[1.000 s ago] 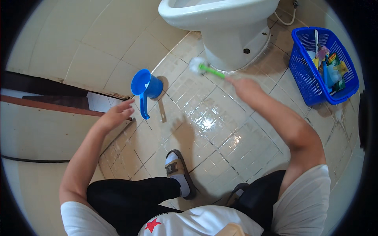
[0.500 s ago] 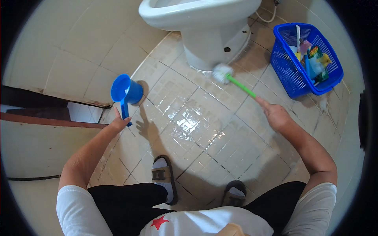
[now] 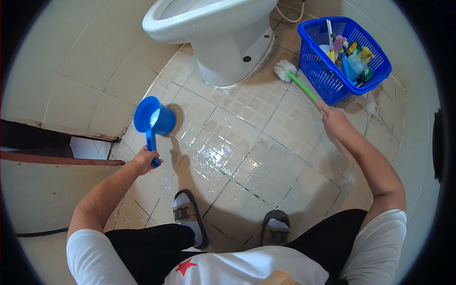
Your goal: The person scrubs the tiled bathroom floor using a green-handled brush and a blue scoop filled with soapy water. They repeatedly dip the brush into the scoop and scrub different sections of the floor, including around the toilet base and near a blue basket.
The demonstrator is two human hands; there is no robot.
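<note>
My left hand [image 3: 144, 160] is closed round the handle of a blue plastic water dipper [image 3: 164, 119], whose mouth tilts toward me at the left. Inside the cup something pale shows, perhaps water. At the right, my right hand [image 3: 336, 120] grips the green handle of a toilet brush [image 3: 285, 71]. The brush's round white head is near the floor between the toilet base and the blue basket; whether the bristles touch the tiles I cannot tell. A white toilet [image 3: 218, 52] stands at the far middle.
A blue perforated basket [image 3: 317, 76] with bottles and cleaning things stands at the far right, close to my right hand. Wet, shiny tiles [image 3: 223, 152] cover the floor. A doorway gap with a reddish sill [image 3: 61, 158] is at the left. My sandalled feet are below.
The toilet brush has moved right, away from the toilet's base toward the basket. My view has shifted, so the toilet and basket appear further left. Both hands keep their grip.
</note>
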